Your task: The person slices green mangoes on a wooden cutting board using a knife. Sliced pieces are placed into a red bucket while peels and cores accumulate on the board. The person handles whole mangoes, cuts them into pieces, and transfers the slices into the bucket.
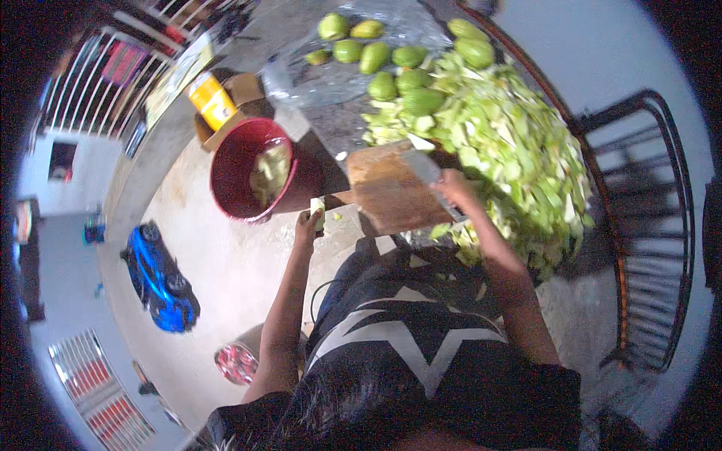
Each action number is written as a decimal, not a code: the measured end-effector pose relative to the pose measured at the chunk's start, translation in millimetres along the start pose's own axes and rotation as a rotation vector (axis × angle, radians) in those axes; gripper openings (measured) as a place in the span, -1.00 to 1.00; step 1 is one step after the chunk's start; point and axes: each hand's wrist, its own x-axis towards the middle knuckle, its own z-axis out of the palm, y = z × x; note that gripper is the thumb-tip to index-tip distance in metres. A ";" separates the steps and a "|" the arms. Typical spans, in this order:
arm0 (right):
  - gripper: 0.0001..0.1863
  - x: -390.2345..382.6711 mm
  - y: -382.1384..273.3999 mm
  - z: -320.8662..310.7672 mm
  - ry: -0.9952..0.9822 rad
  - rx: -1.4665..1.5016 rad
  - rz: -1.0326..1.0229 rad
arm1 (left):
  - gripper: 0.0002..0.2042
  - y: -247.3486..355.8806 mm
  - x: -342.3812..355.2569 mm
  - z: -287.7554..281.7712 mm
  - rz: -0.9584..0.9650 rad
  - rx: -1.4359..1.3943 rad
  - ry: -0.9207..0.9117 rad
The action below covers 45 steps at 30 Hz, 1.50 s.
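Note:
In my left hand (307, 227) is a pale green piece of peeled fruit (317, 207), held between a red bucket (280, 203) and a wooden chopping board (380, 184). My right hand (457, 192) grips the handle of a broad-bladed cleaver (421, 166), whose blade lies over the board's right part. Right of the board spreads a big heap of green and white peelings (519, 161). Whole green oval fruits, mango-like, lie beyond it, one of them (374, 57) on a clear plastic sheet (301, 79). Pale pieces (271, 174) sit inside the bucket.
Behind the bucket stands a cardboard box (244, 89) with a yellow container (213, 101). A blue toy car (158, 278) is on the floor at left, and a bowl of reddish things (236, 364) near my left elbow. A dark metal railing (654, 225) stands at right.

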 end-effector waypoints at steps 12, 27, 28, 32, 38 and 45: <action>-0.76 3.3 19.3 -82.5 0.596 -0.150 -0.012 | -0.80 -35.7 121.9 -138.2 0.216 -0.592 0.290; -0.66 9.6 -60.3 67.8 0.241 -0.230 0.010 | -0.65 -230.8 74.9 -200.8 0.036 0.499 -0.307; -0.67 16.1 -65.9 71.2 0.241 -0.279 0.027 | -0.65 -240.6 68.2 -207.7 0.213 0.752 -0.388; -0.72 23.3 -52.1 21.1 0.252 -0.039 0.228 | -0.68 -218.9 64.1 -191.5 -0.111 0.751 -0.304; -0.62 33.0 49.4 -84.2 0.446 -0.863 -0.008 | -0.65 -205.0 94.0 -215.4 -0.135 0.434 -0.080; -0.61 8.1 25.9 -128.1 0.792 -0.638 0.157 | -0.64 -189.3 129.7 -223.9 -0.170 0.356 -0.012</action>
